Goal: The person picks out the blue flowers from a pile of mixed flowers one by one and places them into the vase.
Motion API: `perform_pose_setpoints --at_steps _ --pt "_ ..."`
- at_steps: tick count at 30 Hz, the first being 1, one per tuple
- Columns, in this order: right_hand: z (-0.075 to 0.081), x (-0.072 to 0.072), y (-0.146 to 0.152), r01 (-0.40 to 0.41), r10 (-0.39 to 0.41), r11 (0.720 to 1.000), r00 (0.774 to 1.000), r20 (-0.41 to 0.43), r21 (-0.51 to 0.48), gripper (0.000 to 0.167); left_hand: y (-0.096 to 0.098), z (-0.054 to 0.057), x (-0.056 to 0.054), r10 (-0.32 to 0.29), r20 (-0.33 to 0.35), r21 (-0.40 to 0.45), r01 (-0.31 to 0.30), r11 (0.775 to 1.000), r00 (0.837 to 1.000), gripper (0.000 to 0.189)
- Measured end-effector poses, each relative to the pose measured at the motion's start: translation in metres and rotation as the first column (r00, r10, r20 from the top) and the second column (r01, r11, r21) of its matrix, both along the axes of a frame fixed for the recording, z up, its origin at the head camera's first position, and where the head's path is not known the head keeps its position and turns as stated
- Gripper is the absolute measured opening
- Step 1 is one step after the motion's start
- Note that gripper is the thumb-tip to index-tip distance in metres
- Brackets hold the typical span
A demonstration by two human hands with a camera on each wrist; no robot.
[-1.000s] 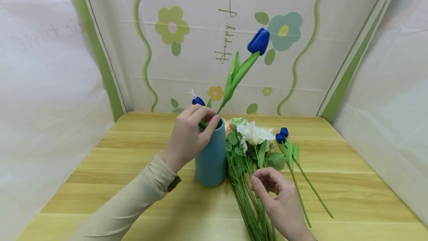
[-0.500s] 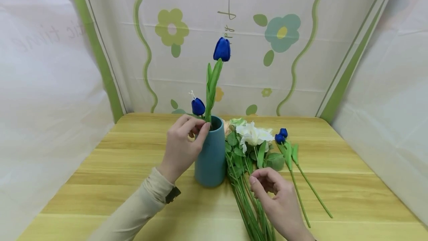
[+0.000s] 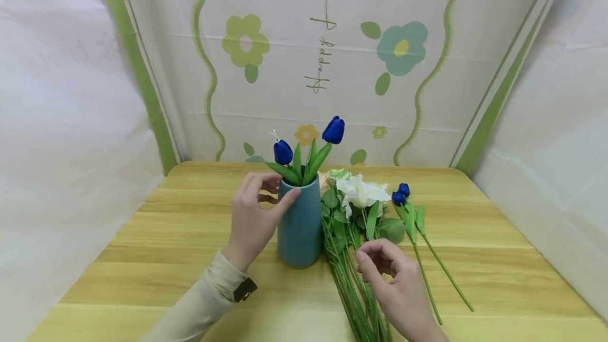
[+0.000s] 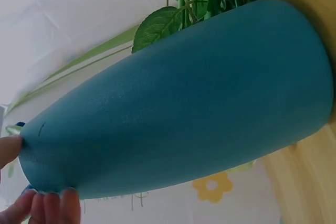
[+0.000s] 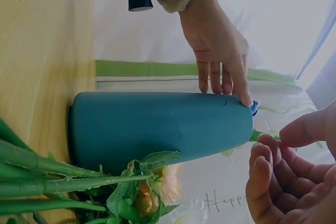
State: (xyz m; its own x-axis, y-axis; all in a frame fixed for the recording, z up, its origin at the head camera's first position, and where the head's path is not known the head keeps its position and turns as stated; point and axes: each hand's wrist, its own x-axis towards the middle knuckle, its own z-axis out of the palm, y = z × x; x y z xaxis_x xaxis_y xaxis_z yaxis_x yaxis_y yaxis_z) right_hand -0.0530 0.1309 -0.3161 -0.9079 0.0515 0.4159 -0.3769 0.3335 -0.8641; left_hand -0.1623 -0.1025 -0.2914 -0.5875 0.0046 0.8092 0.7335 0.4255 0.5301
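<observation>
A tall blue vase (image 3: 298, 226) stands upright on the table. My left hand (image 3: 256, 210) holds it near the rim, thumb at the front edge and fingers against its left side; its fingertips (image 4: 51, 205) touch the wall in the left wrist view. Two blue tulips stand in the vase: a lower tulip (image 3: 283, 152) leaning left and a taller tulip (image 3: 334, 130) leaning right. My right hand (image 3: 396, 284), fingers loosely curled and holding nothing, hovers over a bundle of green stems (image 3: 349, 278) beside the vase. The right wrist view shows both hands and the vase (image 5: 157, 124).
White flowers (image 3: 362, 191) and a peach bloom (image 5: 163, 188) top the bundle, right of the vase. Farther right lie more blue tulips (image 3: 400, 194) with long stems on the wooden table (image 3: 190, 247). A printed white curtain (image 3: 285, 94) hangs behind, with white sheets at both sides.
The taller tulip has swung left over the vase, then dropped into it, now leaning right. My left hand has let go of its stem and moved to the vase rim. My right hand stays put.
</observation>
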Motion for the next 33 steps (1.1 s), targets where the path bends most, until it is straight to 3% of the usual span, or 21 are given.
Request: perform_pose_setpoints --at_steps 4,7,12,16,23,29,33 --pt "0.001 0.001 0.003 0.011 -0.011 1.000 1.000 -0.016 0.017 0.006 0.000 -0.003 0.004 0.028 0.065 -0.016 -0.027 0.999 0.997 0.042" --pt "0.003 0.000 0.008 0.041 -0.040 0.998 0.999 -0.014 0.038 0.006 0.002 -0.006 0.007 0.012 0.156 -0.007 -0.011 1.000 0.988 0.046" --pt "0.003 0.000 0.016 0.074 -0.077 0.995 0.996 0.042 0.064 0.004 0.005 -0.011 0.013 -0.037 0.319 0.045 0.024 0.999 0.947 0.050" --pt "0.003 -0.001 0.021 0.060 -0.065 0.996 0.996 0.060 0.070 0.005 0.008 -0.015 0.017 -0.073 0.397 0.096 0.038 0.995 0.915 0.054" --pt "0.002 -0.004 0.031 0.057 -0.064 0.993 0.996 0.065 0.103 0.007 0.007 -0.024 0.021 -0.092 0.453 0.162 0.020 0.987 0.887 0.056" --pt "0.004 -0.009 0.044 0.052 -0.072 0.987 0.989 0.130 0.153 0.012 0.005 -0.027 0.021 -0.088 0.465 0.173 0.007 0.985 0.881 0.059" --pt "0.007 -0.017 0.061 0.038 -0.084 0.960 0.985 0.153 0.279 0.015 0.004 -0.027 0.021 -0.090 0.467 0.171 0.009 0.985 0.880 0.059"
